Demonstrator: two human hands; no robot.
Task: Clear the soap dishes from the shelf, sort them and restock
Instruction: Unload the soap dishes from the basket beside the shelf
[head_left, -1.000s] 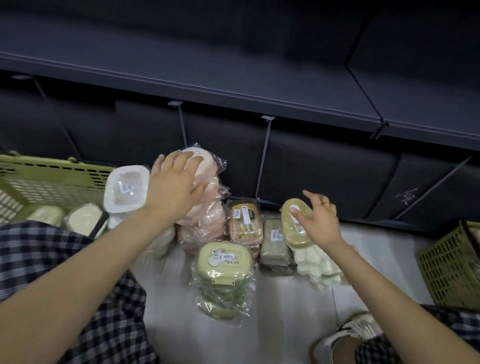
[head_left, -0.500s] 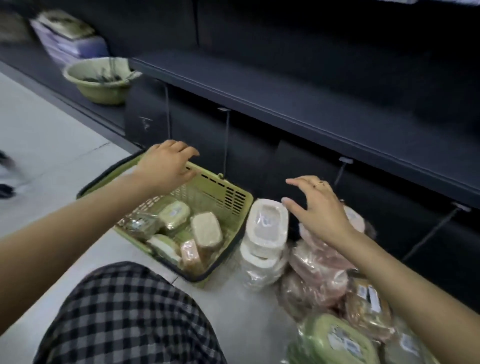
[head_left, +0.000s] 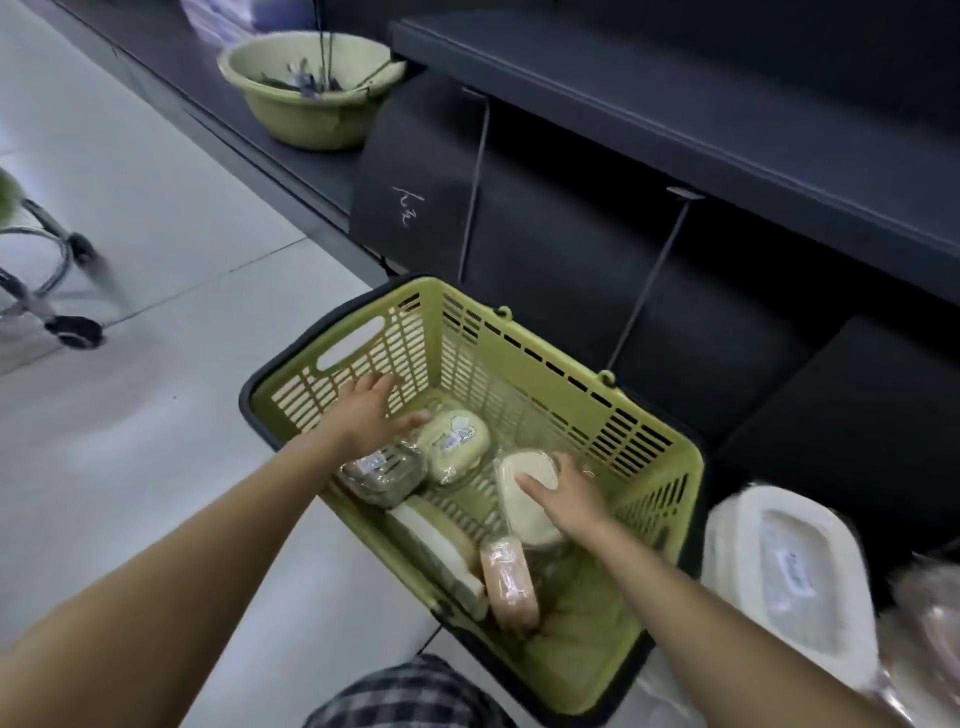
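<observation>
Wrapped soap dishes sit inside a light-green slotted plastic shopping basket (head_left: 524, 358) w/ dark rim, on the pale tiled floor (head_left: 156, 441) in front of the dark shelf unit (head_left: 675, 104). In the basket: a cream oval soap dish in clear wrap (head_left: 527, 501) at centre-right, a pale-yellow rounded soap dish w/ a sticker label (head_left: 457, 447) just left of it, a dark-tinted clear-wrapped dish (head_left: 382, 475) further left, a pink wrapped dish (head_left: 509, 582) standing on edge nearer the camera, and a white flat dish (head_left: 441, 551) leaning along the near-left wall.

R hand (head_left: 569, 499) is on the cream oval dish, thumb across its top, fingers wrapped over the far edge, so it grips it. L hand (head_left: 369, 410) is over the basket's left side, fingers spread and fairly straight, fingertips touching the pale-yellow dish; holds nothing.

Outside the basket, right: a stack of white rectangular wrapped dishes (head_left: 789, 577) on the floor, pink wrapped pack (head_left: 924, 623) beyond, blurry. Far left: green plastic basin (head_left: 306, 114) on the low ledge, wheeled stool base (head_left: 52, 291). Checked fabric (head_left: 410, 696) at bottom.
</observation>
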